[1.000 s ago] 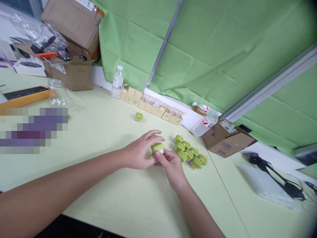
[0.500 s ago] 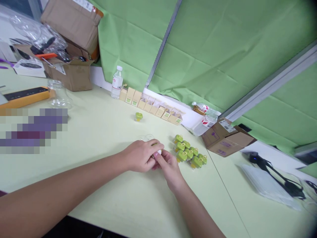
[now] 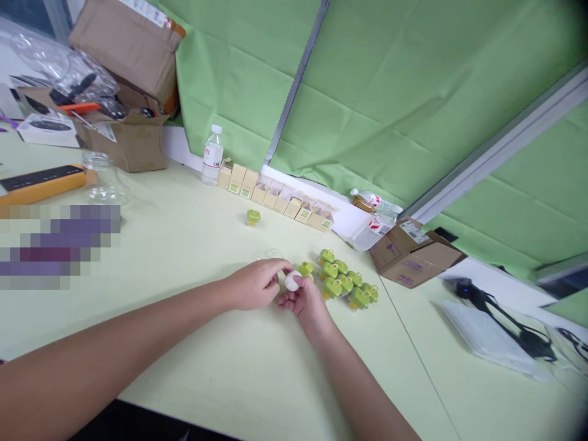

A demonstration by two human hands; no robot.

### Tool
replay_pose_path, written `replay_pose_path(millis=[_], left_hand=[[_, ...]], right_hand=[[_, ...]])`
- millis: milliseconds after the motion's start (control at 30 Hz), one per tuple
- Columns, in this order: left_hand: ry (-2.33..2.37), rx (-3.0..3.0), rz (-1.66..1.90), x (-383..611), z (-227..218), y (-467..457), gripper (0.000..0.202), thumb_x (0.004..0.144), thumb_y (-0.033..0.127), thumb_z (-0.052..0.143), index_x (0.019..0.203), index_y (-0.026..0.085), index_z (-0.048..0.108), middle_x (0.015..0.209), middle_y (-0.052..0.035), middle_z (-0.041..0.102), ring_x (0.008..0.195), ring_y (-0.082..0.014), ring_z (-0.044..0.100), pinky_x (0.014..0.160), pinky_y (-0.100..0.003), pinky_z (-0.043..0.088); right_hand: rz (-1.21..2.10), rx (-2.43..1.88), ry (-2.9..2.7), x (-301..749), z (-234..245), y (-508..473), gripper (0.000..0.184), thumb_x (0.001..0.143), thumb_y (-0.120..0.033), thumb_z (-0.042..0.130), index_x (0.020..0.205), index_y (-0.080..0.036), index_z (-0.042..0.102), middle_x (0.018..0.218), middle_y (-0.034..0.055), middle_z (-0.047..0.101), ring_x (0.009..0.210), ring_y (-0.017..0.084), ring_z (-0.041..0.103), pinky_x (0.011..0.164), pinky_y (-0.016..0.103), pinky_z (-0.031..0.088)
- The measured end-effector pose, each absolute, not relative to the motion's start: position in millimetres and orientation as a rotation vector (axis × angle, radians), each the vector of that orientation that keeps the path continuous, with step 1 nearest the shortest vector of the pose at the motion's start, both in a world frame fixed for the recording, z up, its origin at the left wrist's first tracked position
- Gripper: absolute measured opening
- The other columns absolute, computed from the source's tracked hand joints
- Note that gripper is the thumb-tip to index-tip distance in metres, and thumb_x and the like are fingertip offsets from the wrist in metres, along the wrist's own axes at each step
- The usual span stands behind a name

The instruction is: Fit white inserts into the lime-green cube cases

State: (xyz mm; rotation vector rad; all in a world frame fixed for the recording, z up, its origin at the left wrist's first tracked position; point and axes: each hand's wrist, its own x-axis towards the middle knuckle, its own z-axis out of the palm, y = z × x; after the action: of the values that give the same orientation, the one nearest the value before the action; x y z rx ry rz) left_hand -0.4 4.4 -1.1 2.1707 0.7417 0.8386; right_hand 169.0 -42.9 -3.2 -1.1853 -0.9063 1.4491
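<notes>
One white round piece [image 3: 291, 282] is pinched in the right hand [image 3: 310, 307], left of green-lidded containers [image 3: 345, 283]; left hand [image 3: 255, 285] alongside, can't tell grip.

The left hand [image 3: 252, 286] and the right hand [image 3: 310, 307] are bare, with slender fingers [image 3: 277, 265] and narrow, uncovered wrists [image 3: 226, 296]. On the near left, the left forearm [image 3: 114, 352] has a smooth outline, widening steadily toward the picture's edge. On the near right, the right forearm [image 3: 354, 386], also bare, tapers likewise and shows a shorter stretch.
</notes>
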Motion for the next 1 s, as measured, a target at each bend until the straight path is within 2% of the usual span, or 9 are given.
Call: replay_pose_path(millis=[100,267,400,533,667,767,900,967,1000], left_hand=[[0.818,2.24,0.859,-6,1,7,0.038,0.076,0.005,0.046,0.107,0.022,0.06,0.089,-0.0005,0.066,0.071,-0.0146,0.061,0.066,-0.026,0.046],[0.812,2.232,0.879,-15,1,14,0.034,0.077,0.007,0.047,0.105,0.021,0.06,0.099,-0.0014,0.066,0.072,-0.0129,0.06,0.064,-0.024,0.046],[0.642,2.334,0.88,-13,2,10,0.053,0.076,0.009,0.054,0.127,0.024,0.054,0.123,-0.0062,0.06,0.091,-0.0174,0.064,0.076,-0.028,0.051],[0.511,2.457,0.776,-13,0,7,0.049,0.078,0.008,0.054,0.124,0.025,0.058,0.12,-0.0053,0.061,0.101,-0.0197,0.063,0.086,-0.03,0.051],[0.555,2.481,0.742,-15,-2,10,0.04,0.079,0.008,0.053,0.115,0.024,0.061,0.113,-0.0047,0.063,0.097,-0.019,0.064,0.083,-0.028,0.051],[0.619,2.539,0.715,-21,6,15,0.034,0.078,0.011,0.054,0.109,0.024,0.063,0.11,-0.0026,0.064,0.092,-0.0181,0.065,0.078,-0.027,0.05],[0.843,2.571,0.861,-36,21,29,0.039,0.08,0.019,0.055,0.117,0.026,0.06,0.115,-0.0018,0.064,0.099,-0.0203,0.064,0.084,-0.029,0.049],[1.081,2.505,0.966,-43,20,41,0.039,0.08,0.021,0.054,0.119,0.024,0.06,0.119,-0.0034,0.064,0.103,-0.0224,0.063,0.086,-0.031,0.05],[1.2,2.458,0.973,-47,18,48,0.041,0.08,0.021,0.053,0.121,0.024,0.059,0.122,-0.0047,0.063,0.105,-0.0236,0.063,0.085,-0.033,0.05]], right_hand=[[1.473,-1.193,-0.929,175,-2,-43,0.026,0.074,-0.045,0.06,0.069,-0.021,0.052,0.054,-0.0069,0.041,0.045,0.013,0.049,0.04,0.026,0.044],[1.235,-1.483,-1.265,175,3,-47,0.022,0.077,-0.041,0.062,0.082,-0.021,0.058,0.053,-0.0068,0.048,0.044,0.012,0.046,0.037,0.022,0.037],[0.939,-1.544,-1.592,175,-2,-48,0.023,0.079,-0.039,0.068,0.091,-0.019,0.067,0.071,-0.0015,0.063,0.054,0.011,0.05,0.048,0.023,0.04],[0.991,-1.457,-1.631,177,-6,-46,0.025,0.081,-0.035,0.068,0.1,-0.019,0.068,0.089,0.0034,0.071,0.072,0.015,0.061,0.062,0.026,0.048],[1.189,-1.475,-1.478,177,-1,-46,0.037,0.079,-0.04,0.07,0.109,-0.019,0.062,0.084,0.0032,0.07,0.06,0.013,0.058,0.047,0.022,0.042],[1.194,-1.519,-1.419,179,2,-46,0.045,0.079,-0.046,0.068,0.116,-0.02,0.059,0.101,0.0075,0.069,0.061,0.014,0.061,0.038,0.02,0.039],[0.686,-1.558,-1.464,189,-5,-37,0.057,0.08,-0.048,0.066,0.13,-0.023,0.055,0.151,0.0148,0.038,0.092,0.022,0.068,0.057,0.03,0.058],[0.486,-1.623,-1.538,194,-13,-28,0.065,0.081,-0.047,0.065,0.139,-0.025,0.05,0.161,0.0143,0.018,0.107,0.026,0.066,0.07,0.035,0.061],[0.43,-1.676,-1.57,197,-16,-23,0.066,0.081,-0.046,0.064,0.141,-0.024,0.048,0.161,0.0145,0.018,0.113,0.028,0.064,0.074,0.037,0.061]])
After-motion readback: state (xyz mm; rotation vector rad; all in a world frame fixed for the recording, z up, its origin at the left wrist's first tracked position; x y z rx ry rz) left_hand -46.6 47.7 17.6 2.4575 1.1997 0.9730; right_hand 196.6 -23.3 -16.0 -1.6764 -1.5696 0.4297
